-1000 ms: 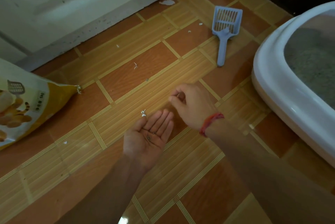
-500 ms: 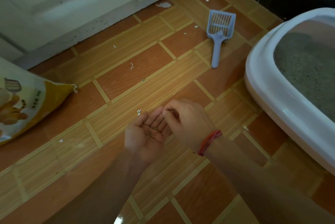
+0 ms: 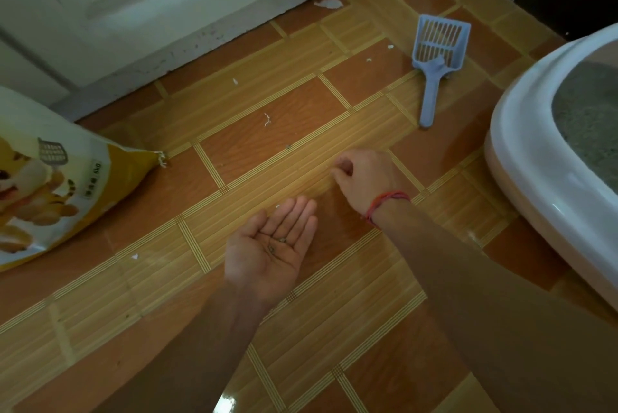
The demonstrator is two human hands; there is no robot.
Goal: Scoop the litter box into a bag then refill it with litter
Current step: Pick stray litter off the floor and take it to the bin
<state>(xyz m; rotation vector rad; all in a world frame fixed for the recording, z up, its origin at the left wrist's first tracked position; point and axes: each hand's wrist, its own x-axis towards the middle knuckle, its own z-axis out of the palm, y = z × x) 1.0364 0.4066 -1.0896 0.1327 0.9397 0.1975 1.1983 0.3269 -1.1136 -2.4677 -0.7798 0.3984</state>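
Head view: right hand (image 3: 363, 177) has left the flat, palm-up left hand (image 3: 267, 255) cupping stray grains (image 3: 279, 240) and pinches at the floor (image 3: 301, 135) beyond, catch unclear; filled litter box (image 3: 521, 158) sits right of it, so likely just cleanup.

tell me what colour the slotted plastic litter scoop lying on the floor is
Pale blue. The slotted plastic litter scoop shows best in the head view, the only one.

Floor (image 3: 261, 152): glossy orange and wood-striped tiles.
Left: yellow litter bag (image 3: 50, 185), lying on its side.
Right: blue scoop (image 3: 434, 58) flat, near the white litter box (image 3: 521, 158).
Scattered: small white scraps (image 3: 267, 119).
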